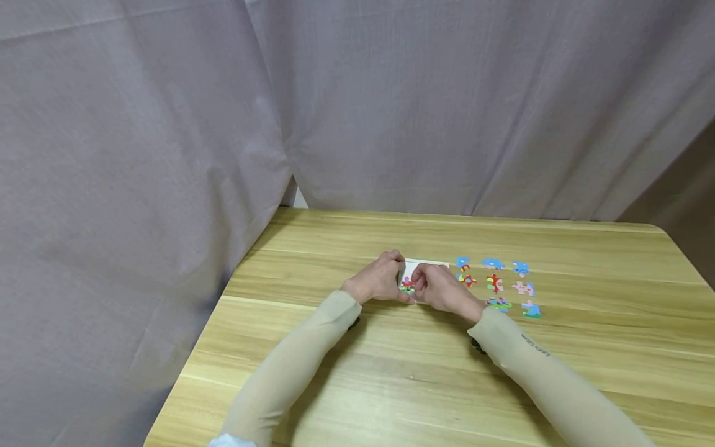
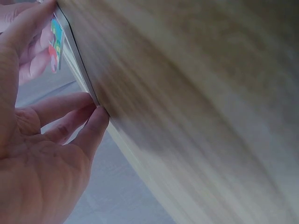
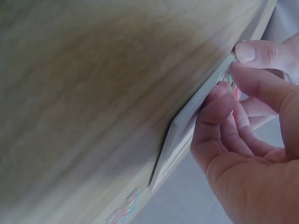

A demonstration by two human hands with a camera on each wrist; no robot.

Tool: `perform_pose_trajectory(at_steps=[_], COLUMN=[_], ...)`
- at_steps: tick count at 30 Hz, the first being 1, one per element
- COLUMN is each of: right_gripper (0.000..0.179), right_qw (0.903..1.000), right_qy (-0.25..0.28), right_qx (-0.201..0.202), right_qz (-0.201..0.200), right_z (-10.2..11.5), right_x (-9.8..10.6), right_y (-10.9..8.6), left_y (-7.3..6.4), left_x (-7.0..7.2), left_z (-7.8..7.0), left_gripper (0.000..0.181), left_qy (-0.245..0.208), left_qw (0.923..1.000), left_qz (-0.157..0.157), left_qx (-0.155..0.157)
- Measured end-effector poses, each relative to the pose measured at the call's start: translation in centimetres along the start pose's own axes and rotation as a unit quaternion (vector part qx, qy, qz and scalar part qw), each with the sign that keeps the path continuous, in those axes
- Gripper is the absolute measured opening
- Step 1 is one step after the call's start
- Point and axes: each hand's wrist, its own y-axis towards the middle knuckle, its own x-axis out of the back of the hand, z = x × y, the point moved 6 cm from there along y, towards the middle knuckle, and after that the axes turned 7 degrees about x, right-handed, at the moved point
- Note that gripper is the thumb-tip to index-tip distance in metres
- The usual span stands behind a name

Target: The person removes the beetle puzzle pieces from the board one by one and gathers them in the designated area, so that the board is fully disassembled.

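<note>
A white puzzle board [image 1: 411,267] lies on the table in the head view. My left hand [image 1: 380,278] spans its left side, with thumb and fingers gripping the edge; in the left wrist view, fingertips press against the board's rim [image 2: 80,58]. A colourful jigsaw piece [image 1: 407,285] shows between the hands. My right hand [image 1: 445,292] pinches that piece over the board's near left part. The left wrist view shows the piece [image 2: 57,43] tilted up from the board. Right-hand fingers hide part of it in the right wrist view, where the board's edge [image 3: 187,116] is seen.
Several loose jigsaw pieces lie in rough rows right of the board, among them a red and yellow piece [image 1: 494,284], a pink one [image 1: 524,288] and a blue one [image 1: 493,264]. Grey curtain [image 1: 391,112] hangs behind and left of the wooden table [image 1: 357,385].
</note>
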Motion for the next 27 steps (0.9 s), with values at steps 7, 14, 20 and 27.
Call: perform_pose_trajectory(at_steps=[7,14,20,27], right_gripper=[0.028,0.024,0.021,0.018], right_qw=[1.0,0.9999,1.0,0.9998], right_qy=[0.001,-0.002,0.001,-0.011], right_qx=[-0.007,0.007,0.0,0.009], right_qz=[0.001,-0.01,-0.01,-0.014], right_z=[-0.03,-0.09,-0.11,-0.04], right_x=[-0.13,-0.09,-0.15,-0.11], right_y=[-0.03,0.17,0.25,0.12], left_y=[0.06,0.01,0.0,-0.11], left_x=[0.02,0.09,0.12,0.23], left_z=[-0.15,-0.23,-0.16,-0.12], left_gripper=[0.047,0.045,0.047,0.049], left_qy=[0.002,0.002,0.002,0.002], left_qw=[0.9999,0.9999,0.9999,0.9999], left_qz=[-0.013,-0.01,-0.01,-0.01], left_qx=[-0.011,-0.013,-0.011,-0.011])
